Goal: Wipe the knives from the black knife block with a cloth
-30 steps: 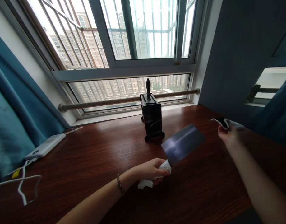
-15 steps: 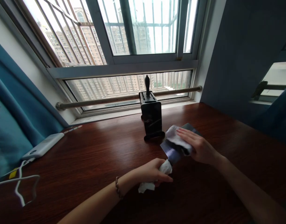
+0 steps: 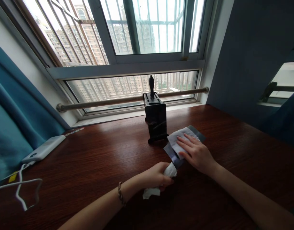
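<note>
My left hand is closed round the handle of a cleaver, with a white tissue wrapped about the grip and a loose end hanging below the palm. The broad grey cleaver points away to the right over the table. Spread across its blade is a white paper towel, which covers most of the blade's middle. My right hand lies flat on this towel, fingers outstretched and slightly apart. Just beyond the blade stands a black knife block with one dark-handled tool upright in it.
The dark red wooden table runs up to the window sill. A metal rail crosses in front of the window. At the left lie a white power strip or box and a white cable, beside a blue curtain.
My right hand has moved slightly left and down the blade, and its fingers have spread. The paper towel now lies flatter on the blade. My left hand keeps its grip in nearly the same place.
</note>
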`<action>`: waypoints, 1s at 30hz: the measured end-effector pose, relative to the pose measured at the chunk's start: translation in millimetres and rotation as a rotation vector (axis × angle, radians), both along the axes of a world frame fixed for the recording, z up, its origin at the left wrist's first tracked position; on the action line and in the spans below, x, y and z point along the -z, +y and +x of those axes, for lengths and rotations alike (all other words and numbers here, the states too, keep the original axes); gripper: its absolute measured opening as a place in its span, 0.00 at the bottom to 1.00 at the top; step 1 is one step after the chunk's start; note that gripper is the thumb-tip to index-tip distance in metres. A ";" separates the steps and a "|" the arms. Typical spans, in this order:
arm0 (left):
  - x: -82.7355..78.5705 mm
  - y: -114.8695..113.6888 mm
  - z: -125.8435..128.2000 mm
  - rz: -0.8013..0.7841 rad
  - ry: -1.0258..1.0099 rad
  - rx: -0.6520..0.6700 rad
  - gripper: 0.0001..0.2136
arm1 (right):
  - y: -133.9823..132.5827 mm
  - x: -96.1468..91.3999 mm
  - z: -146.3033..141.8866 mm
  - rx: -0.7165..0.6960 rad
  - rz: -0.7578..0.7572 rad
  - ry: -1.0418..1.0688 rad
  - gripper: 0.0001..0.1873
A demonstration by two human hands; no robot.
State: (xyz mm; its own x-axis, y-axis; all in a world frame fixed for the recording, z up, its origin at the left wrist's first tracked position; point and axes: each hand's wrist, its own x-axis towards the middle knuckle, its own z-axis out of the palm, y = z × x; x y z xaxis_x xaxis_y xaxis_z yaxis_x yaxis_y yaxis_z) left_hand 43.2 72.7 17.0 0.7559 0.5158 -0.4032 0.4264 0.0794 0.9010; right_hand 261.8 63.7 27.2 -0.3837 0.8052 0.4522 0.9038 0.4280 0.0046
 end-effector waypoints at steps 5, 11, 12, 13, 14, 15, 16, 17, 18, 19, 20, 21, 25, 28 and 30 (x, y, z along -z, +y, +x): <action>2.5 -0.4 -0.1 0.011 -0.025 0.018 0.09 | 17.9 6.3 30.9 0.288 0.128 0.106 0.24; 4.6 0.9 0.6 -0.002 -0.013 0.009 0.10 | 1.0 6.3 0.4 0.020 0.063 0.051 0.22; 4.5 1.2 0.7 0.000 -0.009 0.010 0.10 | -3.9 5.6 -7.7 -0.083 0.024 0.029 0.22; 4.4 1.3 0.7 0.005 -0.004 0.009 0.10 | -8.0 4.8 -14.4 -0.171 -0.003 0.013 0.21; 4.3 1.4 0.7 0.011 0.001 0.006 0.10 | -10.9 4.2 -19.0 -0.239 -0.023 0.001 0.21; 4.1 1.3 0.7 0.017 0.007 0.001 0.10 | -12.2 3.9 -21.4 -0.270 -0.031 0.001 0.21; 3.7 1.1 0.7 0.020 0.011 -0.002 0.10 | -11.9 4.0 -21.4 -0.265 -0.024 0.014 0.20; 3.3 0.9 0.7 0.019 0.011 -0.002 0.10 | -10.3 4.5 -19.5 -0.230 -0.010 0.033 0.20; 2.8 0.6 0.8 0.017 0.009 0.002 0.10 | -7.7 5.4 -16.2 -0.175 0.010 0.057 0.19; 2.2 0.4 0.9 0.012 0.005 0.007 0.10 | -4.8 6.5 -12.4 -0.112 0.031 0.078 0.19; 1.5 0.2 1.0 0.008 0.001 0.012 0.09 | -2.0 7.7 -8.9 -0.056 0.053 0.095 0.19; 0.7 0.1 1.2 0.003 -0.001 0.017 0.09 | -0.1 8.7 -6.5 -0.021 0.073 0.105 0.19; -1.4 0.3 1.5 -0.014 0.026 0.021 0.09 | -2.7 9.7 -12.0 -0.150 0.040 0.068 0.19; -0.4 0.6 1.7 0.001 0.051 0.001 0.10 | -8.3 8.7 -22.4 -0.248 -0.019 0.044 0.20; 1.0 0.9 1.9 0.010 0.052 -0.005 0.10 | -9.6 8.1 -25.4 -0.233 -0.019 0.057 0.20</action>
State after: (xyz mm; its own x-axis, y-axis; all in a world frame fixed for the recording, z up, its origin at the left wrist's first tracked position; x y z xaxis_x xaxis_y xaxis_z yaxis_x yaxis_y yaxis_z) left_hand 45.2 73.6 15.9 0.7317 0.5234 -0.4367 0.4721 0.0730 0.8785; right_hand 236.4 54.0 19.1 -0.5342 0.7068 0.4637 0.7793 0.6244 -0.0539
